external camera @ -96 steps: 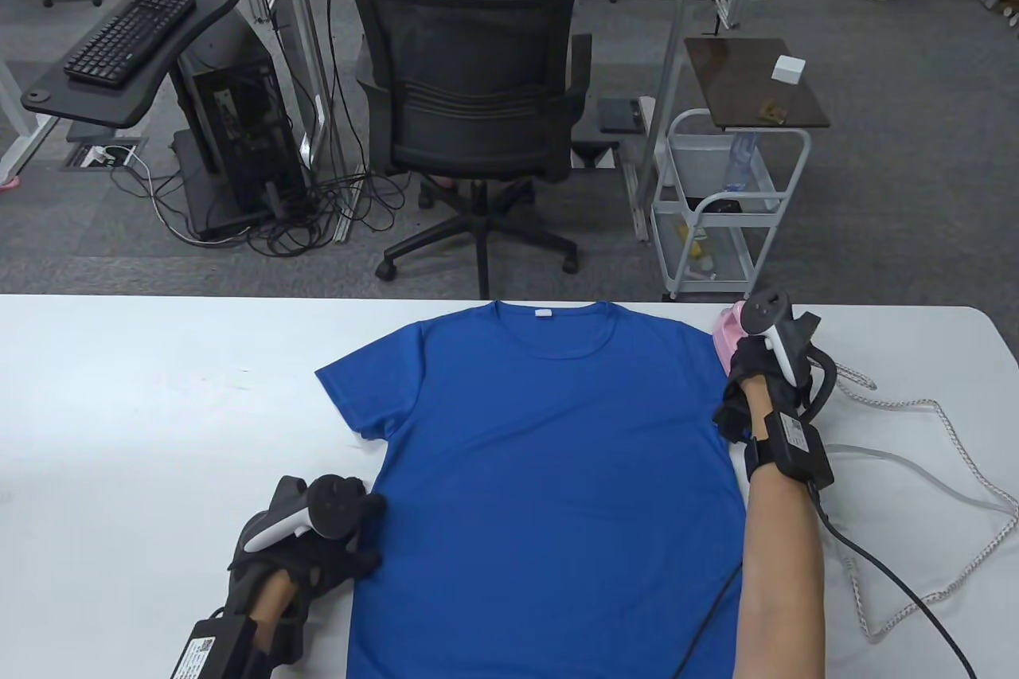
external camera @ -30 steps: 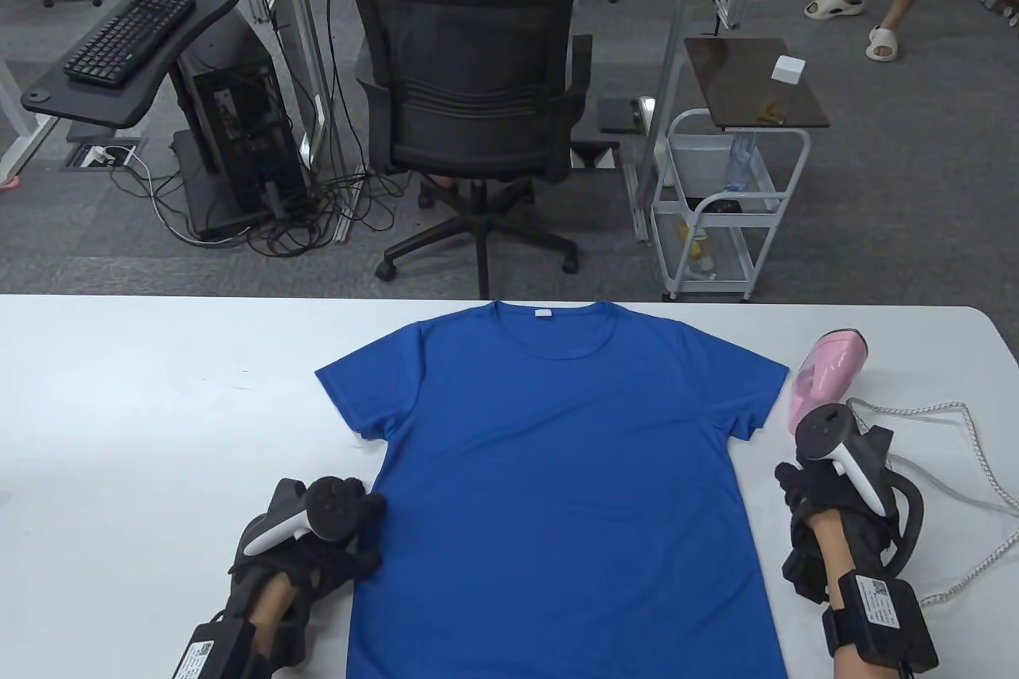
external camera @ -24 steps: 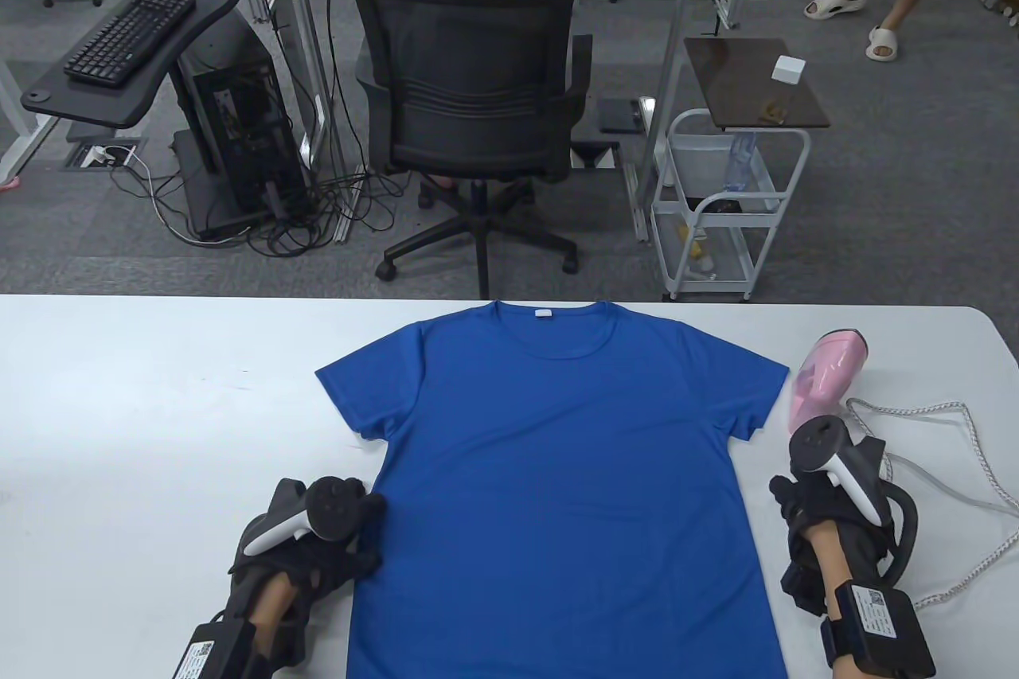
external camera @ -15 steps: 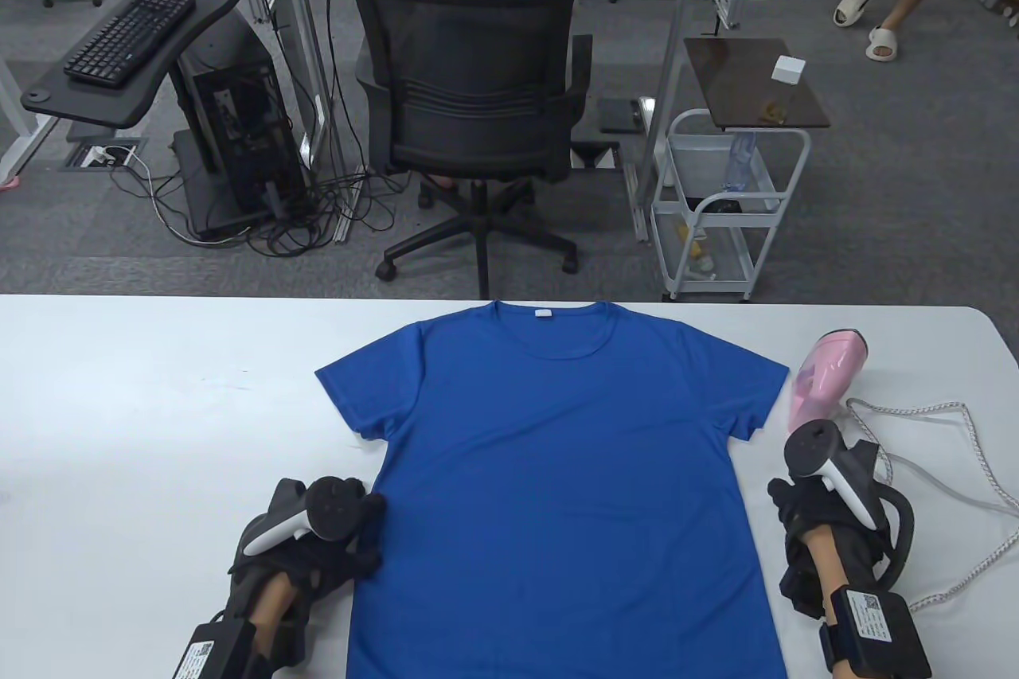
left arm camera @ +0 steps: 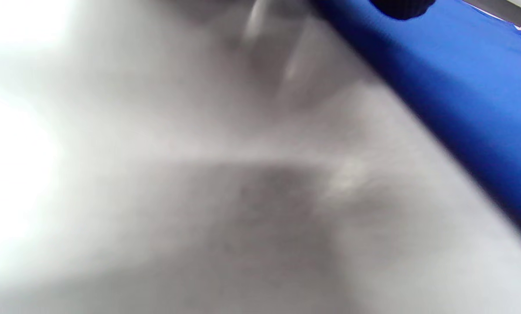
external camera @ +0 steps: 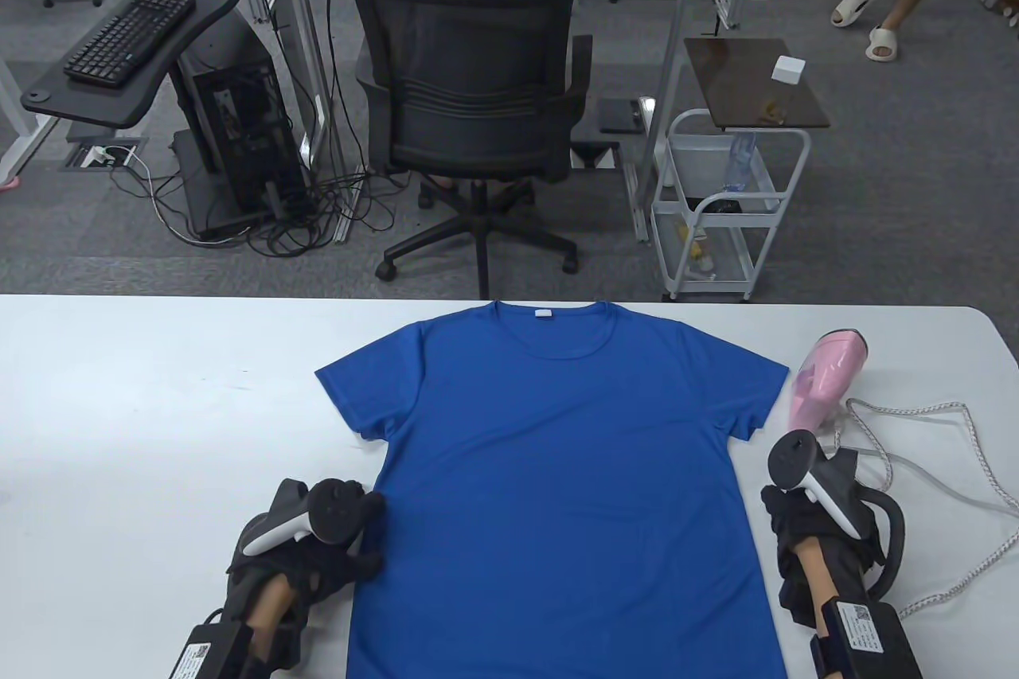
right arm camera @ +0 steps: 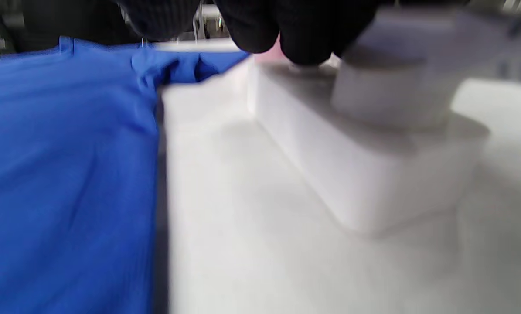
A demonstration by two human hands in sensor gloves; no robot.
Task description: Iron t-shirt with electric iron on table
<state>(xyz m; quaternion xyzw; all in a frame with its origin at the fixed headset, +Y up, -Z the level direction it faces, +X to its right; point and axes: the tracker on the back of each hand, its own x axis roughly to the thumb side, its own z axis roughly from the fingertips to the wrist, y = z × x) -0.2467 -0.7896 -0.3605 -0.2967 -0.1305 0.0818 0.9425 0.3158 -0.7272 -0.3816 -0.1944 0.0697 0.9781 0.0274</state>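
T-shirt (external camera: 557,472) flat between hands (external camera: 302,552)

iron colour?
Pink iron, with a white cord; clearest in the table view.

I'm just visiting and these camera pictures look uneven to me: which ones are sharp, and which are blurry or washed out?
Table view: sharp and evenly lit, the blue t-shirt and pink iron crisp. Left wrist view: heavily blurred, its left side blown out to white glare, only the shirt's blue edge recognisable. Right wrist view: smeared, the white block soft-edged, the gloved fingers dark and out of focus.
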